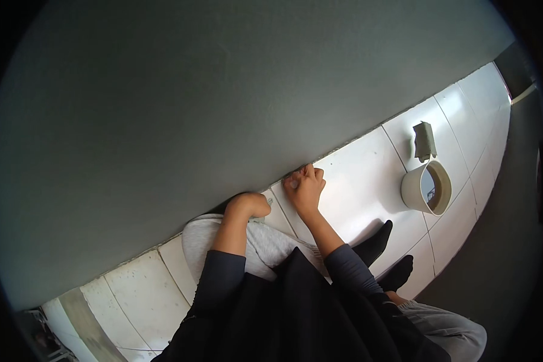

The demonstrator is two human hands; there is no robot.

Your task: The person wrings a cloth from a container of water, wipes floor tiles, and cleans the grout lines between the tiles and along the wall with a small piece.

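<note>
My right hand (306, 186) is at the foot of the dark grey wall (223, 108), its fingers curled together against the seam where wall and floor meet. Anything between those fingers is too small or hidden to make out. Beside it, my left hand (251, 205) bends down at the wrist near the wall, above my grey trouser leg (259, 244). Its fingers are turned away from view. A small pale patch shows just under that hand, but I cannot tell what it is.
On the white tiled floor (356, 181) to the right stands a pale bucket (414, 188) with liquid in it. A crumpled grey-green piece (425, 141) lies beyond it. My feet in black socks (374, 243) are between my right arm and the bucket. A grey-brown strip (89, 323) crosses the tiles at lower left.
</note>
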